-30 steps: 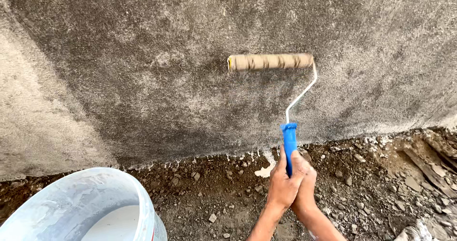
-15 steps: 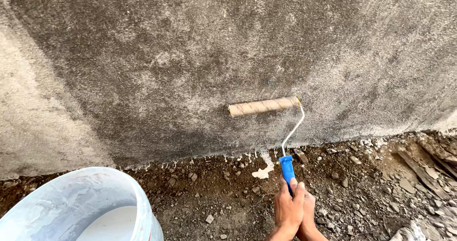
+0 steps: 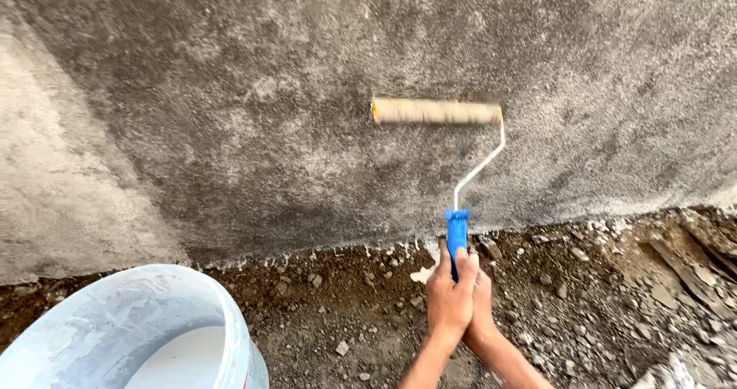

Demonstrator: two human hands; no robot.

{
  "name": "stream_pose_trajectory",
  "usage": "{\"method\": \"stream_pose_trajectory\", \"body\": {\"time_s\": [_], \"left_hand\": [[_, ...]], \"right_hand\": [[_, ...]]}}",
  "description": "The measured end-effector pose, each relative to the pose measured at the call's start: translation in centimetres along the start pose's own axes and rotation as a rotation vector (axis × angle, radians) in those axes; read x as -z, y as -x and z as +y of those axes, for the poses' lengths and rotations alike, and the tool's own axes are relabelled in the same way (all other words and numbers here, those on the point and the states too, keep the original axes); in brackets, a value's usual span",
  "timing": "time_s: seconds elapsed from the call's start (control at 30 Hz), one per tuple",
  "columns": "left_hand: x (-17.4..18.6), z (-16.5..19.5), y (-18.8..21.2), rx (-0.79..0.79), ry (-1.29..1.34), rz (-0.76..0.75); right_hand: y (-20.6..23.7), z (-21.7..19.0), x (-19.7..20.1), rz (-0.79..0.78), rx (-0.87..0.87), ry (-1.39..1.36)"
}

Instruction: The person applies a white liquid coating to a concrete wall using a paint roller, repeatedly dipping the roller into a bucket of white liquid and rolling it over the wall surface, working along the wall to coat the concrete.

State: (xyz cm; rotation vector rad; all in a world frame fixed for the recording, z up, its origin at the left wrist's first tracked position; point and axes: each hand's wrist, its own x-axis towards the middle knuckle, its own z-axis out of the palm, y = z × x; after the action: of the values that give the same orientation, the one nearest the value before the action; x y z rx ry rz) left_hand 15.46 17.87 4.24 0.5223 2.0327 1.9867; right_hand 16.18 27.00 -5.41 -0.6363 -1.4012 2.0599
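Roller (image 3: 436, 111) higher on wall (image 3: 230, 89), hands (image 3: 459, 301) raised

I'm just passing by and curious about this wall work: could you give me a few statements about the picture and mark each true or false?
1. Both hands grip the blue plastic handle of the paint roller. True: the left hand and right hand clasp it together.
2. The tan roller sleeve lies in the bucket. False: it is against the rough grey concrete wall.
3. A pale round plastic bucket stands at lower left. True.
4. The ground by the wall is smooth tile. False: it is dirt and rubble.
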Motion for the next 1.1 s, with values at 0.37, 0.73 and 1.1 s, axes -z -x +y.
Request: {"method": "stream_pose_trajectory", "body": {"time_s": [0.37, 0.73, 1.1], "left_hand": [[-2.3, -2.0, 3.3, 0.340, -0.072, 0.008], [-2.3, -0.5, 1.3, 0.143, 0.102, -0.113], [-1.5, -1.2, 1.8, 0.236, 0.107, 0.075]], "right_hand": [[1.4, 3.8, 4.6, 0.048, -0.333, -0.145], [1.6, -1.3, 2.8, 0.001, -0.034, 0.088], [1.4, 1.6, 2.3, -0.066, -0.035, 0.126]]}}
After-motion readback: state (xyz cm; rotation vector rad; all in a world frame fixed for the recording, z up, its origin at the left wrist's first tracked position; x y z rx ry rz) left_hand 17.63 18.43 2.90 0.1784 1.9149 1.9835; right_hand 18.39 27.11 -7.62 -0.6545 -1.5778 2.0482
